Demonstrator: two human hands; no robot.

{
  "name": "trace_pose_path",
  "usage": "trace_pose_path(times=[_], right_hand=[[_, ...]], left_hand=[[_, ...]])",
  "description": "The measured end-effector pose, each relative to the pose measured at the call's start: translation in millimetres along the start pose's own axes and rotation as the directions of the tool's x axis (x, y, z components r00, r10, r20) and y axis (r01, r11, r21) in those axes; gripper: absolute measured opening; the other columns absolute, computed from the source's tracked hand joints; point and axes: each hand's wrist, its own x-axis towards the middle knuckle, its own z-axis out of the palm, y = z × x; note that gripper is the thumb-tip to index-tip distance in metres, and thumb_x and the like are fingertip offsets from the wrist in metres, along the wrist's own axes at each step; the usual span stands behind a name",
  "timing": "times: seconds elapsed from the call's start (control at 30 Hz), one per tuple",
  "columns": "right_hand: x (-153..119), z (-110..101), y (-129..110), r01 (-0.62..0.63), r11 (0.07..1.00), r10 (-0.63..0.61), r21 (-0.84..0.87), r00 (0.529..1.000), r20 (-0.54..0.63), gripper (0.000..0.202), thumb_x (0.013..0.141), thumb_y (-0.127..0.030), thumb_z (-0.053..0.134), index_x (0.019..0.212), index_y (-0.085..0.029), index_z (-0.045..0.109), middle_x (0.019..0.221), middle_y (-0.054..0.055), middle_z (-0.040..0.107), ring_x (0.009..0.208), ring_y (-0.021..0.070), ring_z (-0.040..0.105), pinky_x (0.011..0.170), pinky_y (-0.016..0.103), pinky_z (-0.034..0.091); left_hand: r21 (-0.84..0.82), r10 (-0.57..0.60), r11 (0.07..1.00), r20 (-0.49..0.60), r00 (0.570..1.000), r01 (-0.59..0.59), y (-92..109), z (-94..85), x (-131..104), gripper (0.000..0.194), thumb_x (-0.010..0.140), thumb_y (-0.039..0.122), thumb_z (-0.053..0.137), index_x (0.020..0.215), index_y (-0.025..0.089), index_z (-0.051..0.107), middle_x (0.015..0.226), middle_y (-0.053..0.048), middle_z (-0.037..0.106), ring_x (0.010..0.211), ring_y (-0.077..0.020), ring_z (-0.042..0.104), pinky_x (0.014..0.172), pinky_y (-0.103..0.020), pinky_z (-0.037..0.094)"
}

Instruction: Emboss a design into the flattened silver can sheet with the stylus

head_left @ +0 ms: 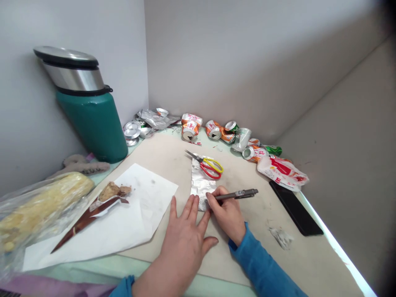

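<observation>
While the right hand (227, 212) grips a dark pen (236, 194) angled over the near end of a silvery foil sheet (200, 181), the left hand (185, 231) lies flat with fingers spread, holding nothing, its fingertips touching the sheet's near edge. The foil is at the centre of the table (241, 260), with red-and-yellow-handled scissors (208, 165) resting on its far part. Crushed cans (213, 130) line the far side; a black phone (295, 208) lies to the right.
</observation>
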Motion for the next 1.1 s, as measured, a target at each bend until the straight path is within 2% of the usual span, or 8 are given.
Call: trace_pose_path(times=[0.53,1.03,1.1], right_hand=[[1.2,1.1,0.9,0.022,0.998,-0.023,-0.061,1.0,-0.018,0.025,0.084,-0.034,0.053,0.064,-0.022,0.046,0.054,-0.004,0.05,0.053,0.0141,0.049,0.056,0.026,0.037],[-0.9,-1.4,0.3,0.03,1.0,-0.031,0.005,0.999,0.044,0.023,0.085,-0.033,0.053,0.065,-0.021,0.048,0.056,-0.004,0.05,0.055,0.0139,0.049,0.056,0.026,0.038],[-1.6,-1.5,0.0,0.03,0.999,-0.031,0.043,0.999,0.025,0.024,0.085,-0.033,0.053,0.065,-0.021,0.048,0.055,-0.004,0.048,0.055,0.0135,0.048,0.055,0.025,0.038]], left_hand=[[0.009,-0.001,1.0,-0.042,0.999,0.002,-0.1,3.8,-1.6,0.055,0.087,0.057,0.043,0.13,0.023,0.051,0.142,-0.021,0.036,0.135,-0.0314,0.029,0.104,-0.067,0.015],[0.005,-0.006,1.0,-0.016,1.0,0.006,0.1,0.7,0.4,0.056,0.087,0.056,0.043,0.131,0.022,0.049,0.143,-0.022,0.034,0.135,-0.0319,0.028,0.104,-0.067,0.014],[0.006,-0.008,1.0,-0.014,1.0,0.008,0.0,0.3,0.0,0.056,0.087,0.057,0.042,0.131,0.022,0.049,0.143,-0.022,0.034,0.135,-0.0317,0.028,0.104,-0.067,0.014]])
